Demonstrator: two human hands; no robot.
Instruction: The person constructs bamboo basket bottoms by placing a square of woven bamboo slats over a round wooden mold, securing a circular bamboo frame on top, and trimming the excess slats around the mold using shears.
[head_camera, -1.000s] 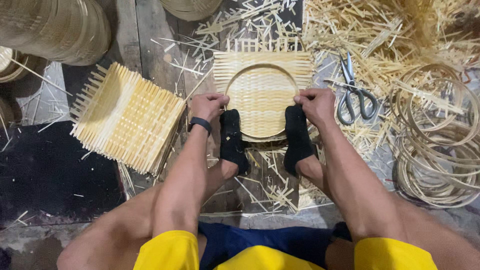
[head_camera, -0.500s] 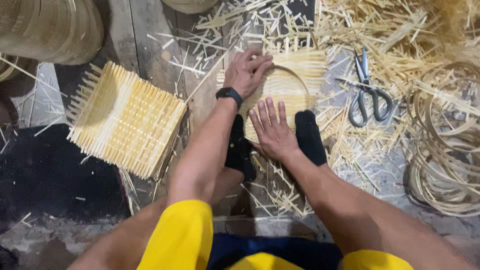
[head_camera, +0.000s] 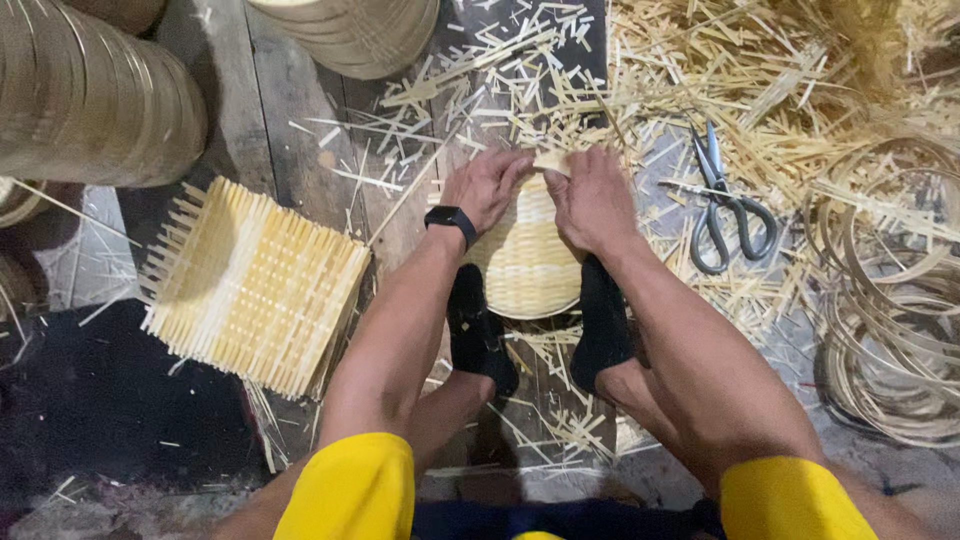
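Both hands (head_camera: 487, 187) (head_camera: 590, 195) moved up, fingers now clamped on one woven mat's (head_camera: 525, 265) far edge.

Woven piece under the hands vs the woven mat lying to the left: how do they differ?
The woven piece under the hands has a rounded lower edge; the square mat has straight edges with loose strip ends sticking out. The left hand and right hand press the round piece, both feet against it; the square mat lies untouched. Both are pale woven strips.

Blk wristband (head_camera: 451, 219) on left wrist, yellow shorts (head_camera: 352, 488), blk socks (head_camera: 478, 330)
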